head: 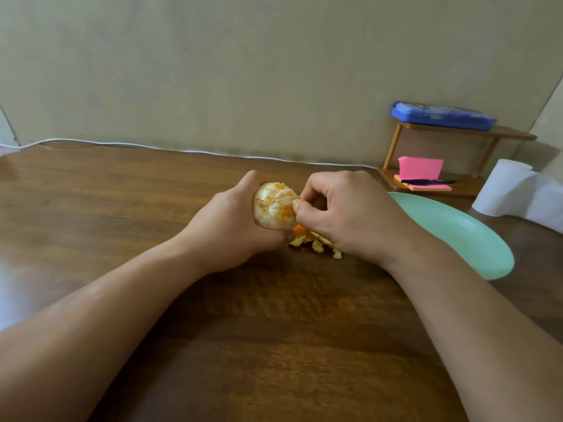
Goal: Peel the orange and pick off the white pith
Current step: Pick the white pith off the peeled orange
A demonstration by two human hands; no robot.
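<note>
We cup the peeled orange [275,201] in our left grip [231,220] over the bench [274,330], right grip [344,214] pinching pith [265,215] at its side w/ thumb & finger; yank too hard & we may tear a segment.

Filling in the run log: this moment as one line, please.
left hand holds peeled orange | right hand pinches its pith | peel scraps on table

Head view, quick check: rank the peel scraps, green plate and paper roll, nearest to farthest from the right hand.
1. peel scraps, lying just under the right hand.
2. green plate, beside the wrist, to the right.
3. paper roll, far right, beyond the plate.
</note>
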